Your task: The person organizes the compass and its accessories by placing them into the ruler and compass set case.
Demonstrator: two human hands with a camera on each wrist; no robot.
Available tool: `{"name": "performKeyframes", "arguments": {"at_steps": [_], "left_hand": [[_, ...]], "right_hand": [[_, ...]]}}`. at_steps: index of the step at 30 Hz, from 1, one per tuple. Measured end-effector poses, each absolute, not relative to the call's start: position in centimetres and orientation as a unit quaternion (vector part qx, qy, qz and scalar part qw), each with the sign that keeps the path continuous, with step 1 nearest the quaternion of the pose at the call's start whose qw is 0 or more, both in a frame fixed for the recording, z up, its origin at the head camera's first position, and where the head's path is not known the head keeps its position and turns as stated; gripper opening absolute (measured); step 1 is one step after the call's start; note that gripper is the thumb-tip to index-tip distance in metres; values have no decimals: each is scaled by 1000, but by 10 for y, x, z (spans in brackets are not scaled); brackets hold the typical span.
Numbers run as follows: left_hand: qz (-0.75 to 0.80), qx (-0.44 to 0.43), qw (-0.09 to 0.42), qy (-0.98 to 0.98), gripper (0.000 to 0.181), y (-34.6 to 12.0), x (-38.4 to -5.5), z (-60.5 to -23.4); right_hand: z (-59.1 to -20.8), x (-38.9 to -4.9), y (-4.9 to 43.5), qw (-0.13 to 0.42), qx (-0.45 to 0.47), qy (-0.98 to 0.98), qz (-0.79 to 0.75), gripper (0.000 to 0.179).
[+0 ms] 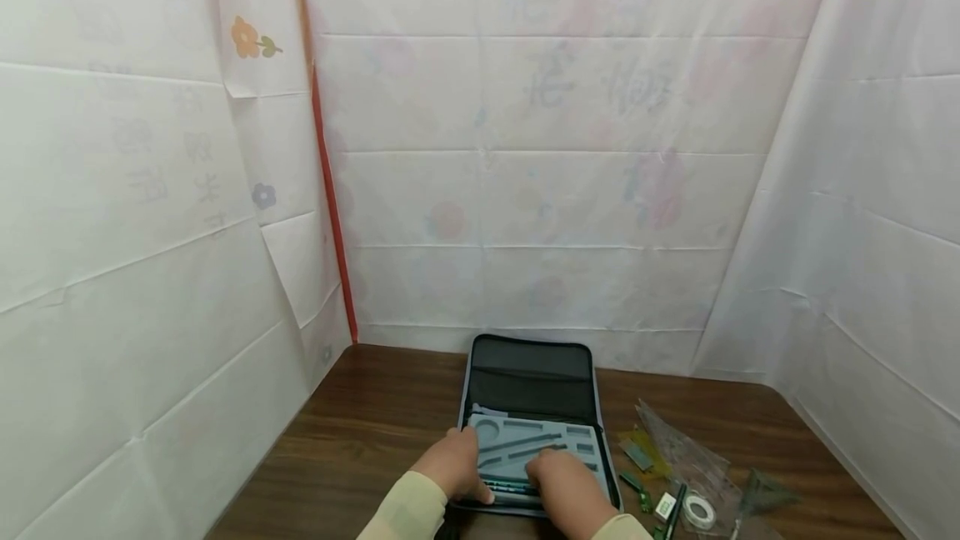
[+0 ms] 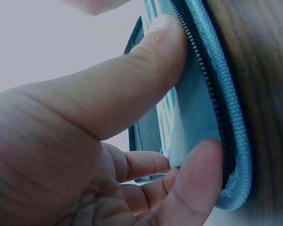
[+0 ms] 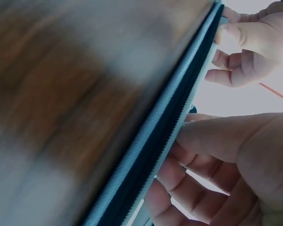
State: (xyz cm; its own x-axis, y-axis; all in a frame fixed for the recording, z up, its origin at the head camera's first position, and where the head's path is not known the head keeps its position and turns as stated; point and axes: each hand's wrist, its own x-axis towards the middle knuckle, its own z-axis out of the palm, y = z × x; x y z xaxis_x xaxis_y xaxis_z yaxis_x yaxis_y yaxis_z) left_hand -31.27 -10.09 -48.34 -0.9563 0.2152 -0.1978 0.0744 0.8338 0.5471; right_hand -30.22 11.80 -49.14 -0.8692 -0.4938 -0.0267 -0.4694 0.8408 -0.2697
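Observation:
A dark zippered case (image 1: 532,394) lies open on the table, its mesh-pocketed lid tipped back. In its base sits a grey insert (image 1: 534,430) with round, long and small rectangular recesses. Slim dark sticks with teal marks (image 1: 512,487) lie along the near recess. My left hand (image 1: 453,465) grips the insert's near left corner, thumb (image 2: 167,42) against its front face and fingers round the side. At the near right part, my right hand (image 1: 567,486) holds the insert's front edge, thumb (image 3: 203,136) along it and fingers curled. The case's zipper edge (image 3: 165,127) runs just below.
Right of the case lie a clear plastic sheet (image 1: 686,440), a yellow packet (image 1: 651,455), a white tape roll (image 1: 699,512), a small white block (image 1: 665,507), a dark pen (image 1: 677,511) and green pieces (image 1: 632,482). White cloth walls (image 1: 540,190) enclose the wooden table (image 1: 315,457).

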Motion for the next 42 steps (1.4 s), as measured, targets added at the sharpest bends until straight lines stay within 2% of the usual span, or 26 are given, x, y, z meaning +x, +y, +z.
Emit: {"name": "performKeyframes", "arguments": {"at_steps": [7,11,13,20,23,25,28,35,39,42], "left_hand": [[275,66,120,952,83,-98,-313,-486],[278,58,125,951,84,-98,-315,-486],[276,57,126,951,85,-98,-315,-486],[266,60,121,955,90,-100,-312,-486],[262,63,118,956,93,-100,-311,-485],[265,64,119,955,94,-100,-312,-485],[268,61,125,953,96,-99,-312,-484],[258,51,131,956,93,-98,-314,-487],[255,52,129,957,92,-98,-315,-487],[254,54,126,957,93,-97,-315,-487]], "right_hand": [[-490,-294,111,51,-233,968,-74,7],[-486,-289,107,42,-229,971,-56,6],[-486,-288,108,53,-232,970,-56,9],[-485,-284,121,145,-234,956,-99,36],[-479,-279,132,152,-240,950,-132,40],[-473,-275,143,140,-242,948,-150,42],[-466,-273,166,115,-249,948,-159,35],[-461,-280,234,124,-222,943,-215,22],[-484,-293,281,125,-299,920,-219,20],[-524,-314,315,90,-395,890,-210,11]]}}
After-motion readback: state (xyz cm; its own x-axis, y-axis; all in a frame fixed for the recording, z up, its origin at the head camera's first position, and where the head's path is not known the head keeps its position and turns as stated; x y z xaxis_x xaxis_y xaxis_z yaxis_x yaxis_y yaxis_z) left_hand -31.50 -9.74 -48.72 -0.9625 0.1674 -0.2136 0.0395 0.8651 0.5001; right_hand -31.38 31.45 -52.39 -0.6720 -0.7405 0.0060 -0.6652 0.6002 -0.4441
